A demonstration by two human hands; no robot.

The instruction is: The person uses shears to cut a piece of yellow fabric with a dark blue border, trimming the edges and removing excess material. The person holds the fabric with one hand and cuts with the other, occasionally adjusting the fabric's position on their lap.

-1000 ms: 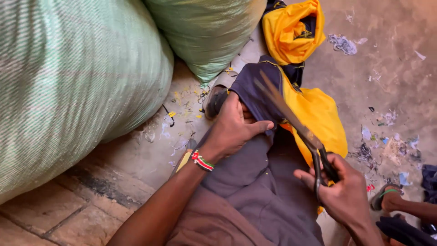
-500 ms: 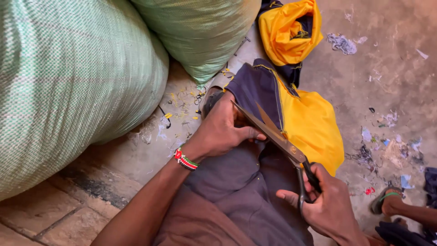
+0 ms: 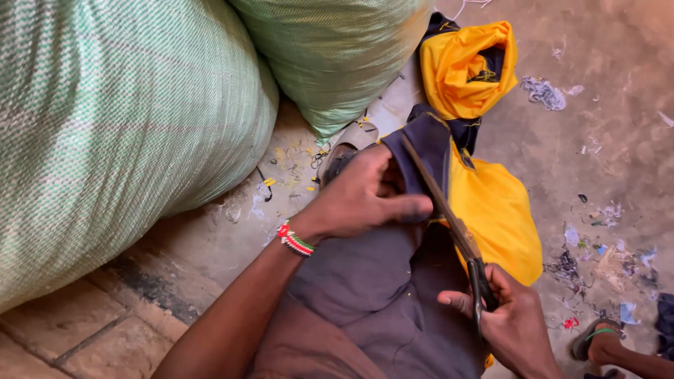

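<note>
Scissors (image 3: pixel 449 217) run on a long diagonal, tips at about 11 o'clock near the top fold of the dark grey-and-yellow garment (image 3: pixel 435 175), handles at about 5 o'clock. Blades look nearly closed along the fabric edge; I can't tell the exact gap.

Right hand (image 3: pixel 516 326) sits at the lower right, fingers curled through the scissor handles, gripping them. Left hand (image 3: pixel 365 196) lies at 9 o'clock from the blades, closed on the grey fabric, thumb pressed just beside the blade line and pinning the cloth down. Beaded wristband (image 3: pixel 295 238) is on that wrist.

Key relation: the blade axis points away from the right hand, up toward 11 o'clock, and passes just right of the left thumb. Left hand is the nearer one to the blade tips; right hand is at the far end of the tool.

Garment lies across the person's lap, yellow part (image 3: pixel 498 210) spilling out to 3 o'clock of the blades. A second yellow bundle (image 3: pixel 474 67) lies at 12 o'clock, apart. 2 green woven sacks (image 3: pixel 126 126) fill the left, from 9 to 12 o'clock. Fabric scraps (image 3: pixel 597 253) litter the floor at right.
</note>
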